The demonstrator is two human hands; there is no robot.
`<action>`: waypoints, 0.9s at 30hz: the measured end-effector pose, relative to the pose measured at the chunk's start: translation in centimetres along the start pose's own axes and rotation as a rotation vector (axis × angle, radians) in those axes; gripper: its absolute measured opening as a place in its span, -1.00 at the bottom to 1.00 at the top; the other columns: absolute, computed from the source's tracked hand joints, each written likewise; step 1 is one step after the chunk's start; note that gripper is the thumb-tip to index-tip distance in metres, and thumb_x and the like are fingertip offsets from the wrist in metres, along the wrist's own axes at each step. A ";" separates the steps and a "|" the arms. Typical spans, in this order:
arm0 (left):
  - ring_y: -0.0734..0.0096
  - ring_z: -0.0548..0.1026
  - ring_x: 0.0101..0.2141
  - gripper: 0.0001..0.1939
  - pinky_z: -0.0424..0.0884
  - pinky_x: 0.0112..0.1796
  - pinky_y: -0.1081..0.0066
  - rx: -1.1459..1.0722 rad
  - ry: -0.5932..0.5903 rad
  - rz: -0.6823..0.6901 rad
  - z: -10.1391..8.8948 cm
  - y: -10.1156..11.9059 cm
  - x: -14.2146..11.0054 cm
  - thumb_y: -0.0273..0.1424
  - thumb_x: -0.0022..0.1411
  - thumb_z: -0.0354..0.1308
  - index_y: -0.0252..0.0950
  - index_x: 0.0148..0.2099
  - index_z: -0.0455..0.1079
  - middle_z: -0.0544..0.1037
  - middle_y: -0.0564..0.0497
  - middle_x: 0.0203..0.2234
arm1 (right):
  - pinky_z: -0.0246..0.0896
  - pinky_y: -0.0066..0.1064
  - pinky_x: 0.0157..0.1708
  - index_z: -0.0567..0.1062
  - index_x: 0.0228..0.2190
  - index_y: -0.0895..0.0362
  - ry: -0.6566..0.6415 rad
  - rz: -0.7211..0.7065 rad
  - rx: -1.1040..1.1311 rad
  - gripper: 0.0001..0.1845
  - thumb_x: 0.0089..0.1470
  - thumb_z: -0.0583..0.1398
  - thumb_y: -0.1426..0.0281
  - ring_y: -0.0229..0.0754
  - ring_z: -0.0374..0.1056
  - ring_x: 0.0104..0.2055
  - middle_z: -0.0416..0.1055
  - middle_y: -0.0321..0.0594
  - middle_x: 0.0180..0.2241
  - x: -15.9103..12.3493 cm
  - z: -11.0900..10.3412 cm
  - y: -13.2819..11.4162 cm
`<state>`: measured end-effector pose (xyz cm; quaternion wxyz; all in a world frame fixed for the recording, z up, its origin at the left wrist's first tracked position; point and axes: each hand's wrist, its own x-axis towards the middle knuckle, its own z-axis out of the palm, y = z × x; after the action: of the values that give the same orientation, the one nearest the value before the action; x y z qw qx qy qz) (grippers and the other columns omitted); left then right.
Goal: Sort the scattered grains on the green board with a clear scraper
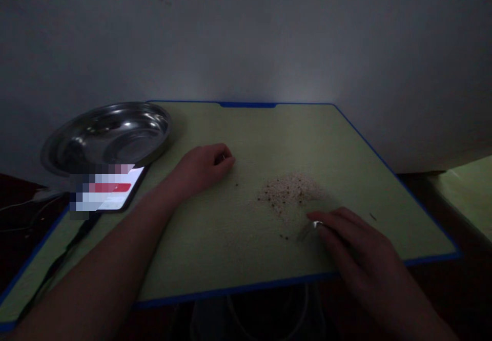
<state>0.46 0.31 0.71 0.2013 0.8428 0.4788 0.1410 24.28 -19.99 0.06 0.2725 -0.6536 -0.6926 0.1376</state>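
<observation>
A loose heap of pale grains (294, 185) with dark bits mixed in lies on the pale green tabletop (246, 131). At its near right side, my right hand (361, 243) pinches a small shiny metal tool (316, 224) between thumb and fingers. The tool's far end is blurred, so its kind is unclear. My left hand (209, 162) rests on the table left of the heap, fingers curled closed. What the curled fingers hold, if anything, is hidden. Dark specks (284, 237) lie between the heap and the table's near edge.
A wide stainless steel basin (134, 146) stands at the back left. Beside it a lit phone (123, 192) lies with a dark strap (73, 243). Blue trim (248, 105) edges the table, with a wall behind. A dark sliver (372, 216) lies at the right.
</observation>
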 end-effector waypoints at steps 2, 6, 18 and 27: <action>0.37 0.42 -0.46 -0.70 0.21 -0.43 0.39 0.001 -0.001 0.002 0.0 -0.1 0.0 -0.18 0.20 0.00 -0.27 -0.29 0.43 0.54 0.01 -0.45 | 0.43 -0.27 -0.23 0.49 -0.10 0.09 0.010 -0.007 0.007 -0.72 0.29 0.03 0.38 -0.15 0.47 -0.20 0.50 -0.14 -0.23 0.3 0.2 0.0; 0.37 0.42 -0.46 -0.72 0.21 -0.43 0.39 0.020 -0.010 -0.021 0.0 0.0 0.1 -0.19 0.20 0.01 -0.26 -0.29 0.44 0.55 0.01 -0.44 | 0.41 -0.26 -0.26 0.49 -0.08 0.13 -0.003 -0.032 -0.006 -0.70 0.29 0.01 0.39 -0.16 0.46 -0.24 0.48 -0.12 -0.26 0.8 0.9 -0.5; 0.38 0.40 -0.47 -0.73 0.19 -0.44 0.39 0.007 -0.006 -0.032 -0.1 0.4 0.0 -0.20 0.19 0.02 -0.27 -0.30 0.43 0.53 0.01 -0.45 | 0.45 -0.39 -0.30 0.44 -0.02 0.09 -0.076 -0.120 0.003 -0.69 0.28 0.01 0.44 -0.20 0.48 -0.24 0.49 -0.16 -0.25 -1.3 0.5 -1.3; 0.39 0.41 -0.48 -0.74 0.19 -0.43 0.39 0.008 0.001 -0.022 0.0 0.2 0.0 -0.22 0.20 0.02 -0.28 -0.30 0.43 0.51 0.03 -0.47 | 0.42 -0.31 -0.26 0.49 -0.08 0.13 0.012 -0.033 -0.008 -0.71 0.29 0.02 0.42 -0.19 0.45 -0.25 0.48 -0.15 -0.27 -0.3 1.5 -0.8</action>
<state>0.62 0.21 0.84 0.1991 0.8383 0.4886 0.1371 22.75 -20.15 -0.75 0.2763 -0.6440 -0.7021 0.1264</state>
